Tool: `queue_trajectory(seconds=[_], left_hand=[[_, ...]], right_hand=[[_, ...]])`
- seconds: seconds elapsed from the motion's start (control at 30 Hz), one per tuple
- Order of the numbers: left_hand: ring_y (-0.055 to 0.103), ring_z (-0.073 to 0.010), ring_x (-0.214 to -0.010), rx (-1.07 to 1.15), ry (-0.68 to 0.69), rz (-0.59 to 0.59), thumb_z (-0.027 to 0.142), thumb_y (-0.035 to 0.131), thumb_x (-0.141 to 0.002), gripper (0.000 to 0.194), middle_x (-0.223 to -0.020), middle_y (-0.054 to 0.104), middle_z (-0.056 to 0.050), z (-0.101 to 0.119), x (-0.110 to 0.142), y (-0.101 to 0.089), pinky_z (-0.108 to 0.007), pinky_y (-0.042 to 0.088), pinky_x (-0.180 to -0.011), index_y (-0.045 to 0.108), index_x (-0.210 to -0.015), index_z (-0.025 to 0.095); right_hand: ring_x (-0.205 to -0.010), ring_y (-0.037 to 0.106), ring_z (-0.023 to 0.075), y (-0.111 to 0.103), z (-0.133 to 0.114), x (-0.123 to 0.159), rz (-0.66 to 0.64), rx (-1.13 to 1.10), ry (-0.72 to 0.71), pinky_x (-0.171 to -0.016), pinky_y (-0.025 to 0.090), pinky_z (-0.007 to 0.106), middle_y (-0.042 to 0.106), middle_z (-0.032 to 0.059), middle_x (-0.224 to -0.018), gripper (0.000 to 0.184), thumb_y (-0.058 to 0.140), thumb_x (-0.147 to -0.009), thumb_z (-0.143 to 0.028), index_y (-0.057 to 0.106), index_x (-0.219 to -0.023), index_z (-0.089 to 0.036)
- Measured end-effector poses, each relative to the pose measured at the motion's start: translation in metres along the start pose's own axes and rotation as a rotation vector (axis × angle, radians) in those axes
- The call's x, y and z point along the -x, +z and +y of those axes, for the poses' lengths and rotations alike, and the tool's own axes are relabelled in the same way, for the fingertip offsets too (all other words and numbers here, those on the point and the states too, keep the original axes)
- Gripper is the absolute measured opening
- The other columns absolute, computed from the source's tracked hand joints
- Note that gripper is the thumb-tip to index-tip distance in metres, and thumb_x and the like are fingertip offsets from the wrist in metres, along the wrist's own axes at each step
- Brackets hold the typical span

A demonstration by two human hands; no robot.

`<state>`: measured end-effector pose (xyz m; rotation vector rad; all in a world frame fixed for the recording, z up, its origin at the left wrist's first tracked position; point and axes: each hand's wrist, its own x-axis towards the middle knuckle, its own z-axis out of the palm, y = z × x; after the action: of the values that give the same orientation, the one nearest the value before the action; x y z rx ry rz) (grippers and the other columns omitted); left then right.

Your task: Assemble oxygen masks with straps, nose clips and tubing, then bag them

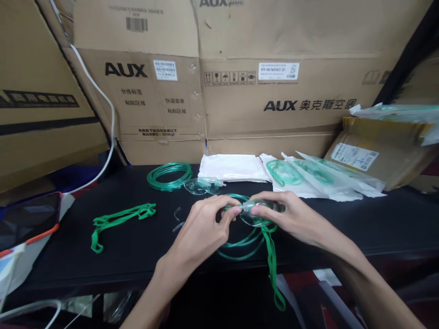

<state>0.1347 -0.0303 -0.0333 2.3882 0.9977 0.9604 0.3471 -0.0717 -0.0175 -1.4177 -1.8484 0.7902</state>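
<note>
My right hand (279,208) is closed around a clear, green-tinted oxygen mask (252,220) near its connector. My left hand (214,217) pinches the end of the green tubing at that connector; the fingers partly hide the joint. Below both hands hangs a loop of the green tubing (240,256). A green elastic strap (272,269) dangles from the mask over the table's front edge. Behind my hands lies a second clear mask (202,185), beside a coil of green tubing (168,176). Off to the left rests a loose bundle of green strap (120,219).
Several sealed white-and-clear packets (315,176) with green tubing lie at the back right, against a tilted cardboard box (384,151). A white packet (235,167) lies behind the masks. A phone (30,219) stands at left near a white cable (111,123). Large cartons (233,114) wall the back.
</note>
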Motion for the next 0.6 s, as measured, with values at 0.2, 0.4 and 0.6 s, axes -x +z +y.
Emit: queue_trajectory(seconds=[0.2,0.4,0.6], left_hand=[[0.069,-0.0199,-0.088,-0.038,-0.155,-0.193,0.042,0.056,-0.096,0.022,-0.092,0.076,0.003,0.001,0.002,-0.007,-0.028,0.049,-0.076,0.075,-0.100,0.032],[0.068,-0.0167,-0.081,0.025,-0.184,-0.304,0.042,0.054,-0.097,0.025,-0.088,0.075,0.005,0.000,0.001,-0.012,-0.025,0.047,-0.071,0.076,-0.094,0.031],[0.063,-0.0147,-0.081,-0.012,-0.023,-0.251,0.031,0.052,-0.100,0.025,-0.085,0.072,0.004,-0.001,0.001,-0.012,-0.026,0.042,-0.076,0.075,-0.091,0.026]], right_hand=[[-0.106,0.067,0.0263,-0.004,0.000,0.005,0.042,0.131,-0.051,-0.093,0.048,0.038,0.075,0.0007,-0.114,0.034,0.073,-0.084,-0.046,0.073,-0.114,-0.031],[-0.101,0.068,0.0234,-0.003,0.004,0.002,0.020,0.073,-0.084,-0.090,0.051,0.036,0.074,0.0003,-0.112,0.031,0.075,-0.082,-0.039,0.072,-0.112,-0.031],[-0.098,0.069,0.0232,-0.005,0.009,0.000,0.006,0.001,-0.112,-0.087,0.052,0.035,0.075,0.0003,-0.104,0.029,0.080,-0.077,-0.037,0.072,-0.103,-0.027]])
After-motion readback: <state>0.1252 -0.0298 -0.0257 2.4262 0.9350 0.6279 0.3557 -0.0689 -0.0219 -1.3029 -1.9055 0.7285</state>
